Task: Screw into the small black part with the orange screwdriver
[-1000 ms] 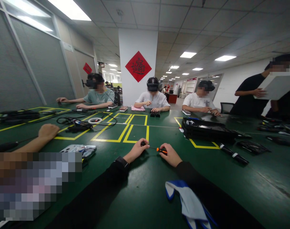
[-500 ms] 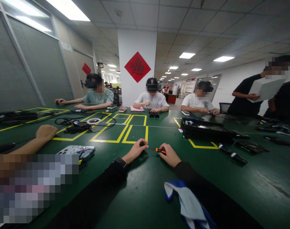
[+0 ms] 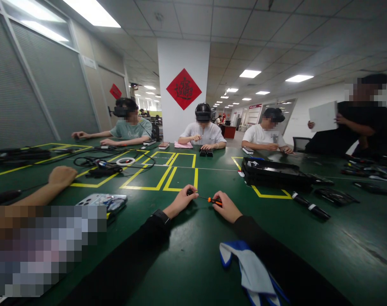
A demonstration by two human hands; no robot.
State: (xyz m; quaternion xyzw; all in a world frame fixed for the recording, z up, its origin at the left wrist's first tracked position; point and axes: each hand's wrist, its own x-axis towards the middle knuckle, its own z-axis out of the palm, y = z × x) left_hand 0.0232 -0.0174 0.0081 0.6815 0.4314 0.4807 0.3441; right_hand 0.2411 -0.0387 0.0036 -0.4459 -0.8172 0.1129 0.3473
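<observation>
So, screwdriver: you have it between your two hands, just short of the yellow tape and on your side of the tabletop.
Screwdriver axis: it runs crosswise, roughly along the near edge, its thin shaft pointing left and slightly toward the far edge.
Right hand: your fingers are clamped around the orange-and-black handle, so this is the hand nearer the tool's bulk; the shaft leads away from it to your left hand.
Left hand: your fingertips are pinched together on a small black piece, mostly hidden; the shaft ends right at them, though you cannot tell whether tip and piece touch.
Pale cloth with blue edging: it lies beside your right sleeve, toward the near edge.
Black tray: it sits beyond your right hand, toward the right edge.
Co-worker's hand: it is well apart from yours, toward the left edge.
</observation>
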